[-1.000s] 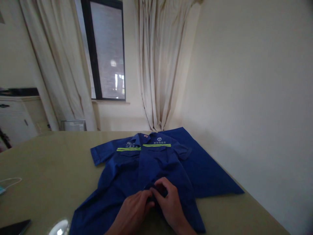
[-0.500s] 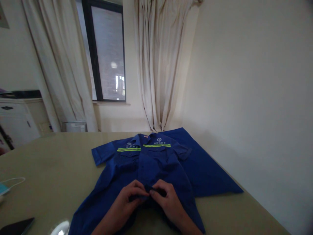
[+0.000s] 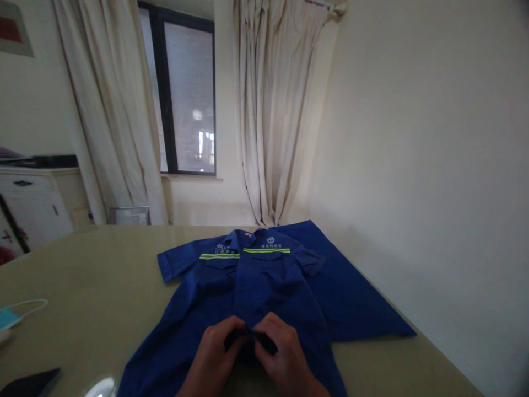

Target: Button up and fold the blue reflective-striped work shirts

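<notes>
The left hand (image 3: 215, 353) and right hand (image 3: 287, 353) nearly meet, each pinching dark fabric at the lower front of the blue shirt (image 3: 264, 289). Beyond them, the shirt lies spread face up on the table (image 3: 99, 281), its front halves together; whether its buttons are fastened cannot be told. Right of the right hand, flat blue cloth (image 3: 355, 303) extends from beneath the shirt.

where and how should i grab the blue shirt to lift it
Probably best at both shoulders of the shirt, pinched from above either side of the collar: it lies spread out, front up. On the right, pinch only the shirt, as other blue cloth lies beneath.
</notes>
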A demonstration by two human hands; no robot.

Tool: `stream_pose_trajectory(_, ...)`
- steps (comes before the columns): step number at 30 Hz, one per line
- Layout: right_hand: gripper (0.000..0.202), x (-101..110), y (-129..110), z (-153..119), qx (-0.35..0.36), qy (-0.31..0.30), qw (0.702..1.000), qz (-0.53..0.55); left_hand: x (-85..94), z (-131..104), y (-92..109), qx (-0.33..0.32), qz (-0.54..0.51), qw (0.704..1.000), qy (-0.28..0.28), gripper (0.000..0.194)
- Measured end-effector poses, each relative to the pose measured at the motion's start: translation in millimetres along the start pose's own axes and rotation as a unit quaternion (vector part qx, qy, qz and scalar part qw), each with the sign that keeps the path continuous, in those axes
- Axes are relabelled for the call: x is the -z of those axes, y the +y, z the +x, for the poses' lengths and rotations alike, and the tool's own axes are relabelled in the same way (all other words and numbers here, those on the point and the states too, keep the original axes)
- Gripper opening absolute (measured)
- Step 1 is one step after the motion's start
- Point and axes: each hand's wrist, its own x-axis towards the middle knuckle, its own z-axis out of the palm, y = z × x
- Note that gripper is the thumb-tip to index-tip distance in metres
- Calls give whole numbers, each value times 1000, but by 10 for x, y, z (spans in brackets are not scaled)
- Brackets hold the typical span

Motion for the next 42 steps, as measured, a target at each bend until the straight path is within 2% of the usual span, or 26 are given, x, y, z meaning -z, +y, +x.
stream_pose_trajectory(5,28,1,-4,-29,0,-28,1000,-2,-51,-28,-65,-13,-1,1000,7,12)
stream_pose_trajectory(10,19,91,-114,-7,-2,-52,999,1,-76,-43,-88,-41,-20,999,14,15)
stream_pose_trajectory(13,30,110,-93,25,-22,-27,998,57,-79,-42,-45,-27,-40,999,0,12)
stream_pose_trajectory(16,39,82,-3,57,-85,-2,988,128,-76,-35,-23,-14,-53,998,-10,11)
stream_pose_trajectory(19,26,33,83,76,-132,-23,974,182,-71,-23,-38,-18,-56,998,-14,12)
stream_pose_trajectory(23,10,9,131,75,-152,-36,965,210,-53,-5,-31,-8,-36,999,-11,11)
stream_pose_trajectory(29,6,73,103,75,-145,-72,971,177,-31,4,-6,16,-39,999,-23,12)
stream_pose_trajectory(35,5,23,64,44,-134,-37,982,126,6,2,-59,-15,-65,997,-29,16)
stream_pose_trajectory(42,9,-10,85,41,-118,-23,990,74,3,6,-55,2,-65,997,-30,20)
